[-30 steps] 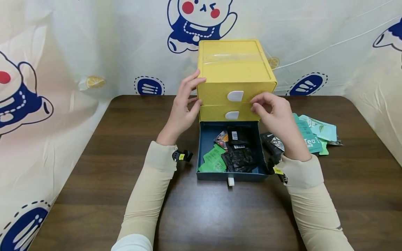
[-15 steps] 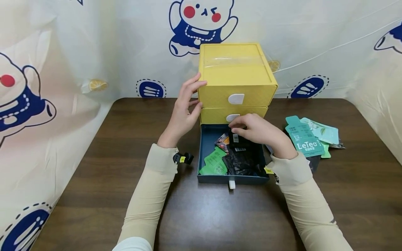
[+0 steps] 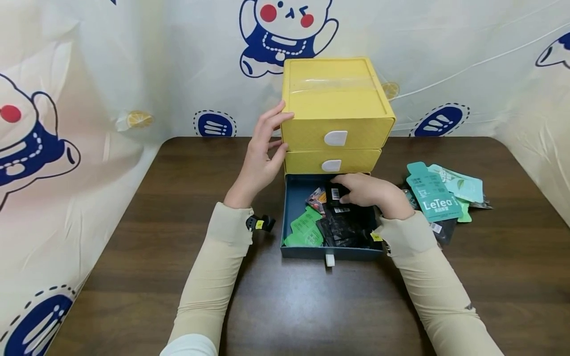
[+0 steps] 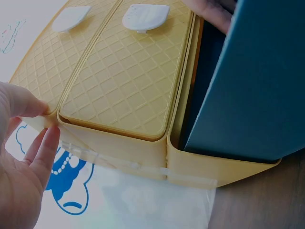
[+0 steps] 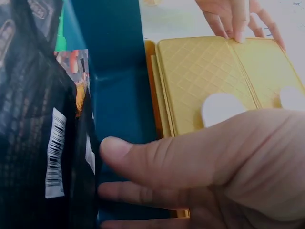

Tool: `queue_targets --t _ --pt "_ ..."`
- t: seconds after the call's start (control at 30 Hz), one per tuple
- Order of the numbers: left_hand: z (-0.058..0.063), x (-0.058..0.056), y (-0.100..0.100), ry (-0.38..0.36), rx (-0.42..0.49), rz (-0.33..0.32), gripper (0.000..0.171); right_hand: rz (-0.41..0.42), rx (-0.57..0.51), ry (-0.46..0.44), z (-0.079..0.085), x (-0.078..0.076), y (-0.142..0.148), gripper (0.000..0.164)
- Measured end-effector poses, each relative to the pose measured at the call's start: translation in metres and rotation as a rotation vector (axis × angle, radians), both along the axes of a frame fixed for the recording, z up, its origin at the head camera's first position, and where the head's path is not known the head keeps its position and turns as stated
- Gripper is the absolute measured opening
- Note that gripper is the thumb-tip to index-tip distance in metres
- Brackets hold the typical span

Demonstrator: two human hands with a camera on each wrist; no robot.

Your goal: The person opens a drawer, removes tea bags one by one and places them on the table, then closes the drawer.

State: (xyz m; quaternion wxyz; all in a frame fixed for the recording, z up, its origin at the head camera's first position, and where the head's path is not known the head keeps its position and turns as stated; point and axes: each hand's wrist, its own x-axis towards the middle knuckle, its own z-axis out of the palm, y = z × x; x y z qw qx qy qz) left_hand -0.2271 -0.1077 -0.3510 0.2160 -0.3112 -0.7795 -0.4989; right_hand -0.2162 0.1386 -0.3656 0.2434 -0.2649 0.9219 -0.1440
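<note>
A yellow drawer box (image 3: 338, 94) with white tabs stands on the table, its dark blue bottom drawer (image 3: 331, 252) pulled out. My left hand (image 3: 256, 158) rests against the box's left side, thumb near the seam between the two upper drawers. Inside the blue drawer lie black packets (image 3: 342, 225), green packets (image 3: 306, 228) and a small patterned packet (image 3: 316, 199). My right hand (image 3: 371, 192) reaches into the back of the drawer. In the right wrist view its thumb and fairly straight fingers meet the edge of a black packet with a barcode (image 5: 56, 152).
To the right of the drawer lies a loose pile of packets, with a teal LeTea packet (image 3: 434, 195), a light mint packet (image 3: 460, 185) and a black one (image 3: 443, 230). A brown wooden table (image 3: 285, 316) lies beneath. Behind it hangs a printed curtain (image 3: 178, 59).
My right hand has moved from the front of the upper drawers down and left, then into the back of the blue drawer. The left hand has stayed on the box.
</note>
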Motion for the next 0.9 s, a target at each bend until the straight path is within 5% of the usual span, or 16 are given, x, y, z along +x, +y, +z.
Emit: queue_targets --t 0.43,0.7,0.9 --pt "-0.001 -0.001 0.0 -0.001 -0.004 0.0 0.052 0.026 0.083 -0.023 -0.011 -0.002 -0.008 0.06" --pt "0.0 -0.001 0.002 0.003 -0.008 0.001 0.052 0.034 -0.027 -0.119 -0.013 -0.002 -0.005 0.035" --pt "-0.001 -0.001 0.001 0.022 -0.014 0.015 0.051 0.096 -0.038 -0.091 -0.014 -0.006 -0.005 0.011"
